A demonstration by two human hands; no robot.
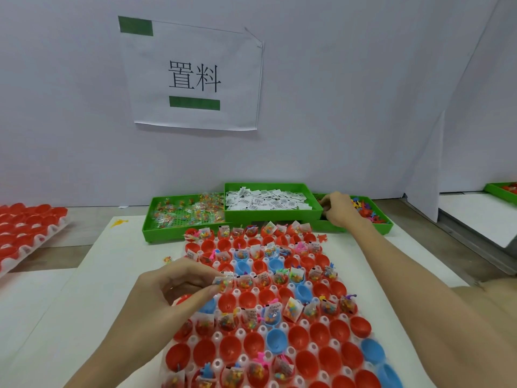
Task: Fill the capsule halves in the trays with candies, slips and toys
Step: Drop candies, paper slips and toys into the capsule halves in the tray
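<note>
A white tray (282, 327) full of red and blue capsule halves lies in front of me; some halves hold candy packets, slips and toys, others are bare. My left hand (179, 287) pinches a small clear candy packet (223, 282) over the tray's left middle. My right hand (340, 210) reaches into the green bin of small coloured toys (369, 211) at the back right, fingers curled among them; whether it holds one is hidden. A green bin of candy packets (184, 212) and a green bin of paper slips (268, 201) stand behind the tray.
A second tray of red capsule halves (25, 228) sits at the far left. A loose toy (321, 238) lies by the tray's right back corner. A white partition wall with a paper sign (193, 77) stands behind the bins. Another green bin (503, 190) shows at the far right.
</note>
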